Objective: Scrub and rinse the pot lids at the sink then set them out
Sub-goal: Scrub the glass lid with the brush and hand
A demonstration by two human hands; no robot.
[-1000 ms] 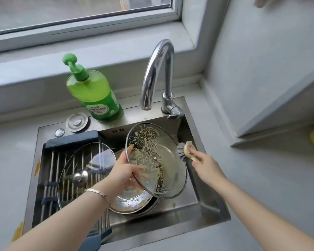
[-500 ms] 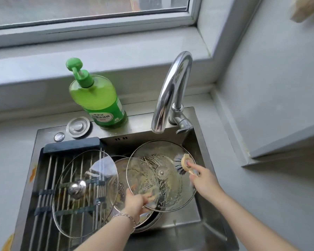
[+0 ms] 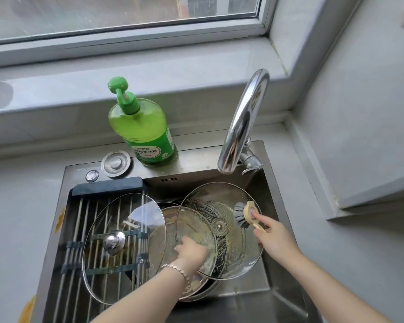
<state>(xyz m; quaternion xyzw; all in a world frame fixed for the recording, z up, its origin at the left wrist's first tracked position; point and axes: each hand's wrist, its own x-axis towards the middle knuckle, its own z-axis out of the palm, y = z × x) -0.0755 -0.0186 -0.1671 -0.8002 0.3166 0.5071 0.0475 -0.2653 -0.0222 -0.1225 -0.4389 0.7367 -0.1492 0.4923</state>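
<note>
My left hand (image 3: 191,252) is curled round the near-left rim of the soapy lid (image 3: 229,250), its fingers showing blurred through the sudsy glass, so it holds the lid tilted over the sink (image 3: 196,167) with the underside facing up at me. My right hand (image 3: 274,238) is clamped on the brush (image 3: 245,214), forefinger laid along the back of its head. The bristles touch the glass just beyond my right fingertips, at the lid's far-right edge. From those fingertips the lid's centre screw lies to the left and slightly nearer me. The brush handle runs back into my palm, so I judge the next stroke should pull leftward across the glass toward my left fingers. A second lid (image 3: 114,241) lies flat on the rack (image 3: 107,186), left of my left knuckles; the tap (image 3: 240,127) hangs just beyond my right fingers, dry.
</note>
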